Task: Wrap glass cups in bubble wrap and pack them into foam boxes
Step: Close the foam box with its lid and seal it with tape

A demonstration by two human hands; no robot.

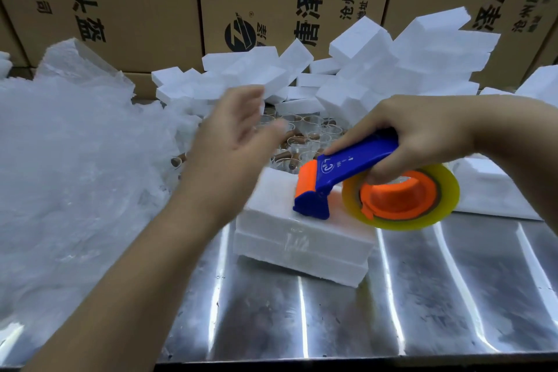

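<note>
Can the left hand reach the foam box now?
Probably yes: the left hand hovers open just left of the foam box, nothing between them. The right hand's tape dispenser sits only on the box's right top.

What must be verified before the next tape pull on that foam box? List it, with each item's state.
1. Right hand grips the tape dispenser: ok.
2. Dispenser's head rests on top of the foam box: ok.
3. Box halves sit square on each other: ok.
4. Left hand steadies the box: not ok; it is open, blurred, and off the box.
5. Tape left on the tape roll: ok.
6. Seam fully taped: cannot tell; only a glossy strip shows on the near side.
</note>
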